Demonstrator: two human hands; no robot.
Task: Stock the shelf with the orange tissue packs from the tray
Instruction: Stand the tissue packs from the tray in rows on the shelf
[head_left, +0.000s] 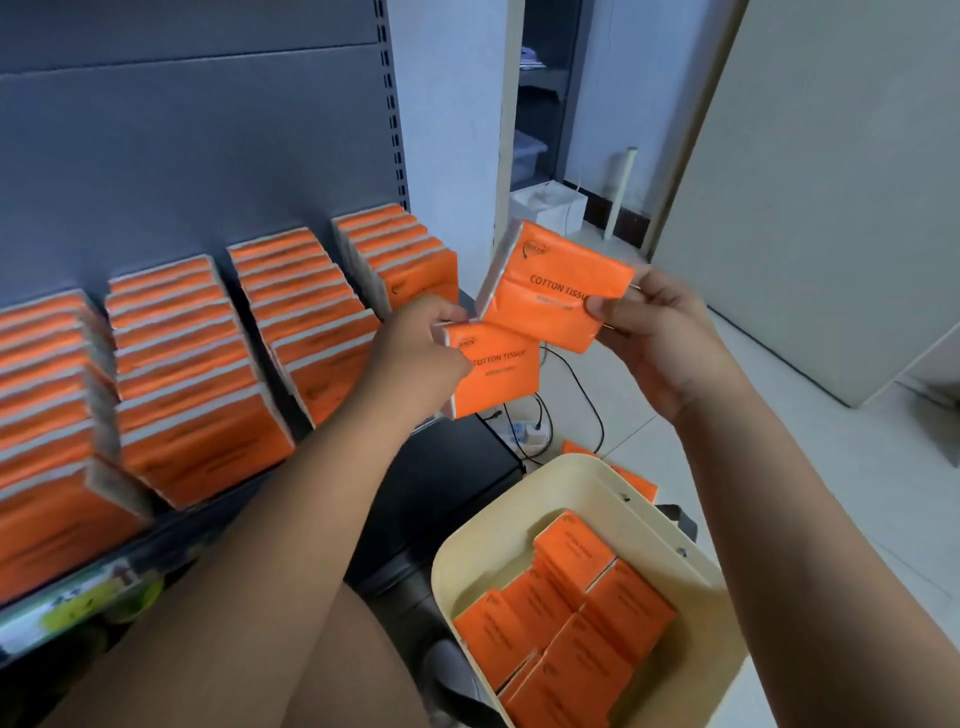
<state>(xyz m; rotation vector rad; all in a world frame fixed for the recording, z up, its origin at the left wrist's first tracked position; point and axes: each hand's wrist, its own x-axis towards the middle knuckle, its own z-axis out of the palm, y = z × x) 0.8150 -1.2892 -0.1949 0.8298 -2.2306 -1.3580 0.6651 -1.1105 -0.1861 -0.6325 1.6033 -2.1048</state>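
Observation:
My left hand (415, 345) pinches one orange tissue pack (501, 371) by its left edge, just right of the shelf's last row. My right hand (652, 332) grips a second orange pack (550, 291) by its right end, slightly higher and tilted. The two packs touch at their corners. Several rows of orange packs (208, 374) stand on the grey shelf (218, 156) at left. Below right, the cream tray (566, 483) holds several more orange packs (571, 618).
A dark cart or stand (441, 493) sits under the tray beside the shelf. A power strip with black cables (530, 431) lies on the tiled floor. One orange pack (631, 480) lies behind the tray. A white partition (831, 182) stands at right, a cabinet (545, 104) behind.

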